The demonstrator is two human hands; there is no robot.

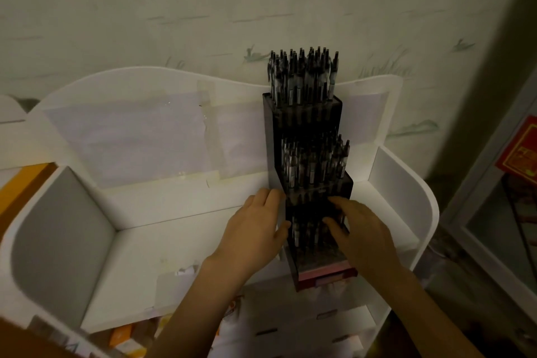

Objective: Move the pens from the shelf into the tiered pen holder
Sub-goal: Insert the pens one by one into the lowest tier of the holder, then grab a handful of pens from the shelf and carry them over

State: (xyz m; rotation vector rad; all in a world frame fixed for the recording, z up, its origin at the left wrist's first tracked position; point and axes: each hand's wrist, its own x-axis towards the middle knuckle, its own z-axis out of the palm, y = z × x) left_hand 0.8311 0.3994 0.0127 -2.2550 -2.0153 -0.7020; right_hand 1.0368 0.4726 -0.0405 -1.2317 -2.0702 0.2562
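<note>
Head view: tiered pen holder [308, 136] upright on white shelf [203, 241], against back panel, all three tiers packed with pens [302, 75]. Left hand [255, 229] flat against holder's left side, fingers straight. Right hand [360, 229] over lowest tier; grip on pen impossible to tell. Risk: sideways push tips tall holder, spills pens; crowded slots jam new pen.

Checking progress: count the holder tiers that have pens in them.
3: the top tier by the wall, the middle tier, and the lowest tier between both hands; the hands may hide more.
</note>
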